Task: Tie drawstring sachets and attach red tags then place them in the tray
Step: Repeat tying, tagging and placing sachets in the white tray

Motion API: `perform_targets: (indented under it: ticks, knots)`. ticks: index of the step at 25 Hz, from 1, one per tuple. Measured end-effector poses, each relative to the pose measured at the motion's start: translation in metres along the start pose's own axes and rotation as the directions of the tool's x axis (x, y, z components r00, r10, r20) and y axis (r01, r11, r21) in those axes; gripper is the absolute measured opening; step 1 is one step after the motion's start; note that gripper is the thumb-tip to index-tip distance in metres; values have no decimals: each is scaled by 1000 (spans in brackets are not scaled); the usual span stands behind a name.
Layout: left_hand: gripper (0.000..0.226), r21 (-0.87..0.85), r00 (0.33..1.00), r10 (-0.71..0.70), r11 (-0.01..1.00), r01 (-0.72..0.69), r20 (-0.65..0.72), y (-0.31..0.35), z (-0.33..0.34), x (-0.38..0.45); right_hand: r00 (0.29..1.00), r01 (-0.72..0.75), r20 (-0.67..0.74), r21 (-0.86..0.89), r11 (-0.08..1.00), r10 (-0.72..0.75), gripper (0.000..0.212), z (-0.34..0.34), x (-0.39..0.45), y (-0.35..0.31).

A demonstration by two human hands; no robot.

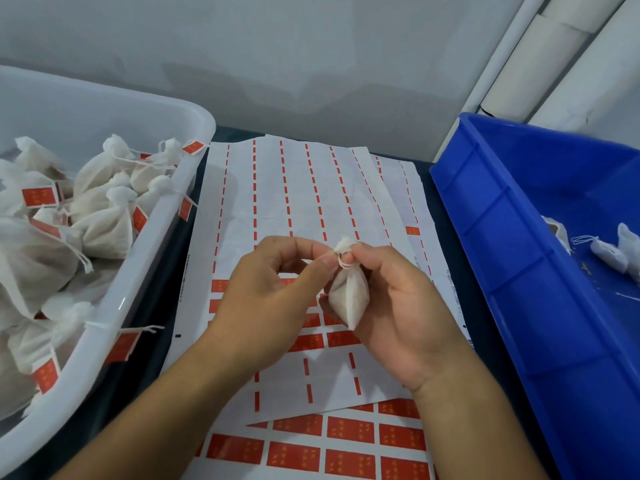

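- Two hands are working at the middle of the scene, above the label sheets (311, 188): the left hand (266, 299) is pinching the drawstring at the neck of one white sachet (348, 296), and the right hand (398, 306) is gripping that sachet's gathered neck with the pouch hanging down against its palm.
- One dark surface (446, 216) is carrying everything, and a pale grey wall is rising behind the sheets.
- At least two overlapping white sheets are lying flat under the hands, most of their upper part showing only red dashes, with rows of red tags (349, 429) still sitting on the part nearer the person.
- One white tray (145, 244) is standing left of the sheets, holding a heap of tied sachets with red tags; I cannot count them exactly, but more than ten are showing, and a few tags are dangling over its rim.
- One blue bin (519, 258) is standing right of the sheets, with about three white sachets lying inside it.
- White pipes or rolls are leaning in the corner behind the blue bin.
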State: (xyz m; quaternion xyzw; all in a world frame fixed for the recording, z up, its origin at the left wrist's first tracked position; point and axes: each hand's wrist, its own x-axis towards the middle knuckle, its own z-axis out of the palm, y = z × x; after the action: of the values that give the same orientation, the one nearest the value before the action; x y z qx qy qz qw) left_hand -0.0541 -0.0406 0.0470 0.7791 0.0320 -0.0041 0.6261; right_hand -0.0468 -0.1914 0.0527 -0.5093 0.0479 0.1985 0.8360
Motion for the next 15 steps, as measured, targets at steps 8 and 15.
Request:
perform_targets:
  ticks: [8, 15]
  knots:
    - [16, 204, 976, 176, 968, -148, -127, -8, -2, 2, 997, 5, -82, -97, 995, -13, 21, -1, 4, 4]
    - [22, 40, 987, -158, 987, 158, 0, 1, 0, 0, 990, 41, -130, -136, 990, -58, 27, -3, 2, 2]
